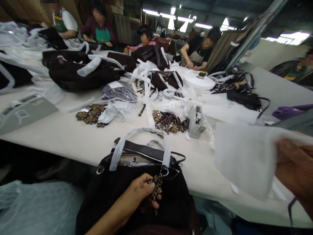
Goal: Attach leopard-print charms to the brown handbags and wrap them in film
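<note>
A black handbag (105, 195) stands close to me at the table's front edge, its zip top open and its handles (137, 131) wrapped in white tissue. My left hand (140, 192) is closed on a leopard-patterned bag charm (156, 188), which hangs from a metal ring at the base of a handle. Off to the right, my right hand (294, 166) grips a thin white sheet of paper (244, 160) by its edge, away from the bag. The sheet hangs over the tabletop, slightly blurred. Part of the right hand runs out of view.
Leopard-patterned charms (90, 115) lie in a pile, with another pile (171, 122) beside a grey tape dispenser (195, 121). A second dispenser (29, 112) stands at left. Dark bags (80, 73) fill the far side, where several people work. Bubble wrap (39, 209) is at lower left.
</note>
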Action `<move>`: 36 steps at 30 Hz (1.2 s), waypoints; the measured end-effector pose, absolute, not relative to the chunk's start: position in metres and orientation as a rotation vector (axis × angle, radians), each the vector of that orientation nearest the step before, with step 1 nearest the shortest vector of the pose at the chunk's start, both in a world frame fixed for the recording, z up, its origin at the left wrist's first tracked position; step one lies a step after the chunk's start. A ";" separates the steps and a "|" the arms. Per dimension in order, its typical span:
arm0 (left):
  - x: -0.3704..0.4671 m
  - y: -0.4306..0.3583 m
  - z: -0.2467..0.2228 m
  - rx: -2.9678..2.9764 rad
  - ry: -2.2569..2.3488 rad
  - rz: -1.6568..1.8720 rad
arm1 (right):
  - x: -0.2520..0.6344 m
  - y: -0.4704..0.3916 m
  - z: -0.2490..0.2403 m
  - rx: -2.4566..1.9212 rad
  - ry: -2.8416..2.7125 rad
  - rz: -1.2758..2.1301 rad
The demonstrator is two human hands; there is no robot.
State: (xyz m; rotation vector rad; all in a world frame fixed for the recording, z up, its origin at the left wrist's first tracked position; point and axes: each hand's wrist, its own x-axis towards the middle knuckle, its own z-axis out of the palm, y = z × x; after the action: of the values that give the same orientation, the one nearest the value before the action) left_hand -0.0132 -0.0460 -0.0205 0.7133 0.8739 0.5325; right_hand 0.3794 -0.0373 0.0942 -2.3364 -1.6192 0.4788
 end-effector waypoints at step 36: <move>-0.022 0.016 0.059 1.386 1.034 0.082 | 0.126 -0.068 -0.005 -0.977 -0.174 2.220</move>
State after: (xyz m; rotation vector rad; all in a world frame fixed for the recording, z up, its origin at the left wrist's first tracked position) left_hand -0.0215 0.0157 0.0591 1.3857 1.0344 0.0816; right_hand 0.1265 -0.0679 -0.0045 -0.9773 -0.1742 2.2203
